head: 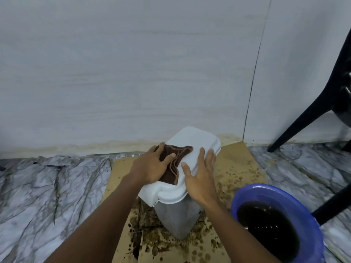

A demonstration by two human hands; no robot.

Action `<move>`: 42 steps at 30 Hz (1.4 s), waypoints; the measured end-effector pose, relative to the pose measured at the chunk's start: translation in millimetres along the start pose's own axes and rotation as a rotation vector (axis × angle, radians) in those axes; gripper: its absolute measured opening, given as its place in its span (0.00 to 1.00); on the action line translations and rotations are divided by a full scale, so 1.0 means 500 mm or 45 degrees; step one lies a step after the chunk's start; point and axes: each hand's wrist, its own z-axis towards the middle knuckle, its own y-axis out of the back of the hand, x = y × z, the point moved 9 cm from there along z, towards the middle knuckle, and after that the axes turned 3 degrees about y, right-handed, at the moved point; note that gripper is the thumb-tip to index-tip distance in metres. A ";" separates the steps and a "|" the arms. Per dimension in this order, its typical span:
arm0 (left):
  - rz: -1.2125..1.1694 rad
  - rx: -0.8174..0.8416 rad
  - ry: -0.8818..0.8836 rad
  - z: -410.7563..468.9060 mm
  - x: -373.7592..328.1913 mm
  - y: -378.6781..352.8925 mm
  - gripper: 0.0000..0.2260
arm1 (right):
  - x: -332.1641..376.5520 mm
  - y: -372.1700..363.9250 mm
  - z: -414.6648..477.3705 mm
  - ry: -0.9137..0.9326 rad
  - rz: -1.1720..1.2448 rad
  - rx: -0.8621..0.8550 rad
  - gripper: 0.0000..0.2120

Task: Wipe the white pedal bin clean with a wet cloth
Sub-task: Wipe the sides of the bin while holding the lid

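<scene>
White pedal bin (176, 215) stands on spattered cardboard (237, 164), mid-floor, close to the far wall (133, 73); lid shut. Left hand (150, 166) lies flat, fingers spread, pressing a brown cloth (179, 154) onto the lid (its palm hides the cloth's left part). Right hand (201, 177) rests open-palmed on the lid's right edge, grasping nothing. Near right: blue basin (275, 190) of dark water, cut off by the frame. Black chair (303, 120), legs only, far right.
</scene>
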 end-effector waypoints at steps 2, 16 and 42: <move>-0.038 0.008 0.015 0.005 -0.003 0.005 0.43 | -0.003 -0.002 -0.002 -0.081 0.104 -0.005 0.41; -0.373 -0.142 0.173 0.007 -0.009 0.030 0.31 | 0.007 0.032 0.068 0.078 0.323 -0.210 0.44; 0.014 -0.305 0.006 -0.019 -0.008 -0.011 0.41 | 0.036 -0.001 0.104 0.372 -0.207 0.247 0.28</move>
